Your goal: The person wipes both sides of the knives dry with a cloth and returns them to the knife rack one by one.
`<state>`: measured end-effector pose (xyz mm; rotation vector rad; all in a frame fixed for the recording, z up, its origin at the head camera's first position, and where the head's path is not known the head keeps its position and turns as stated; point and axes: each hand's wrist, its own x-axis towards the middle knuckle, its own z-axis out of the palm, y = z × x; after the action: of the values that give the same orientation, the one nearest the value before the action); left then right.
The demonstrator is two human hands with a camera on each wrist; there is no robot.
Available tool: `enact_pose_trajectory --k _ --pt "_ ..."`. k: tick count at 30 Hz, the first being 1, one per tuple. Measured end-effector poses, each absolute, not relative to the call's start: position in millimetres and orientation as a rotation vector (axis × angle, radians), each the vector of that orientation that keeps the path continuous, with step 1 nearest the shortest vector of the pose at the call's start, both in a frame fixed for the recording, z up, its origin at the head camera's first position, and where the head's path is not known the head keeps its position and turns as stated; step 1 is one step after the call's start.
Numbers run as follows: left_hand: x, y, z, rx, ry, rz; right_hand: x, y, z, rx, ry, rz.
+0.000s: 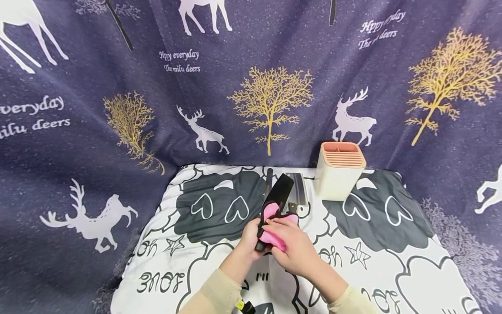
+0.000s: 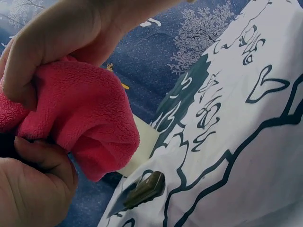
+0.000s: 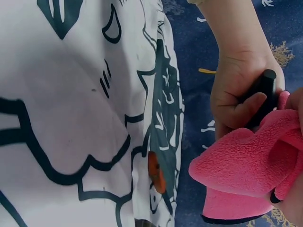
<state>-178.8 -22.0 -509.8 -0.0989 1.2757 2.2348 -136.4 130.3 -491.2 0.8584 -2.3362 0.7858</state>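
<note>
My left hand (image 1: 250,240) grips the black handle (image 3: 266,97) of a knife with a broad black blade (image 1: 283,186), which points up and away from me. A pink fleecy cloth (image 2: 90,109) with dark edging is bunched around the knife between both hands, covering part of it. From the right side, my right hand (image 1: 292,244) holds the cloth against the knife, its fingers pressed into the folds. Just beyond lie a cleaver (image 1: 301,189) with a silvery blade and a slim knife (image 1: 269,179) with a dark handle, partly hidden behind the black blade.
A cream knife block (image 1: 333,183) with a slotted orange top stands upright at the back right. White bedding (image 1: 164,261) with dark cartoon prints covers the surface. Behind it hangs a dark blue curtain (image 1: 219,87) with deer and trees.
</note>
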Motion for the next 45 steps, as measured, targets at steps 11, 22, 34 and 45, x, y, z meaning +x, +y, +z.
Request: enact_pose_trajectory --k 11,22,34,45 --pt "-180 -15 -507 -0.076 1.012 2.302 -132 135 -488 1.001 -2.338 0.696" --pt "-178 -18 -507 -0.02 1.016 2.301 -128 139 -478 1.197 -2.288 0.598" --pt "-173 -20 -508 -0.004 1.018 2.215 -120 143 -464 1.409 -2.3 0.63" --pt "-183 -31 -515 -0.062 1.321 2.157 -116 163 -441 1.554 -2.273 0.801"
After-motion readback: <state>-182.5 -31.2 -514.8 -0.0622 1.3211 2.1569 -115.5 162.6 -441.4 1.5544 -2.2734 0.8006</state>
